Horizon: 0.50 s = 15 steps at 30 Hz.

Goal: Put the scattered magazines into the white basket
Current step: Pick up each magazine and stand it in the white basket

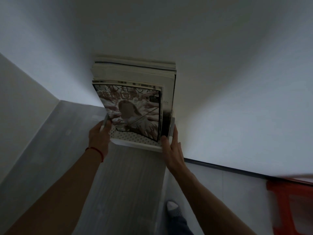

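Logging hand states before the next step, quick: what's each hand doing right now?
Left hand: grips the left rim of the white basket.
Right hand: holds the basket's right corner, thumb in front, fingers along the side.

white basket (pixel 135 146), red stool (pixel 291 206), red wristband (pixel 96 150)
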Available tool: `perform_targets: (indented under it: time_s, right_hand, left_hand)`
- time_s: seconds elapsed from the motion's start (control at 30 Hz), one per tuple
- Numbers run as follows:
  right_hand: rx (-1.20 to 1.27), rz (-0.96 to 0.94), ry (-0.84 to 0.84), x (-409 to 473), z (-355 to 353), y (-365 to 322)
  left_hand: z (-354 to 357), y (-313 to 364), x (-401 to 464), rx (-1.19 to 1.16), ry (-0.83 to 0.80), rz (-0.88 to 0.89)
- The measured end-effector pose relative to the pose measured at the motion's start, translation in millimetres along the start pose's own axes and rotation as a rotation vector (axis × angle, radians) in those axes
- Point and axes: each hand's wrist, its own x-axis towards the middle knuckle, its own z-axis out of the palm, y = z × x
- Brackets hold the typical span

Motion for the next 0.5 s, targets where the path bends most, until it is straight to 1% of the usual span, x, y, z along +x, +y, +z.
perform_targets:
  time_s: [0.27, 0.4, 0.5]
  right_hand:
    - [0.045, -0.022, 0.008, 10, -4, 4]
    - [0.056, -0.034, -0.046, 10, -13, 3]
    - [0.251, -0.007, -0.073, 16, -20, 0]
  left_hand:
    - [7, -1, 14, 0.052, 0.017, 0.014]
    - [4, -2, 17, 0.092, -0.016, 0.008]
    - [0, 2, 17, 0.144, -0.051, -0.002]
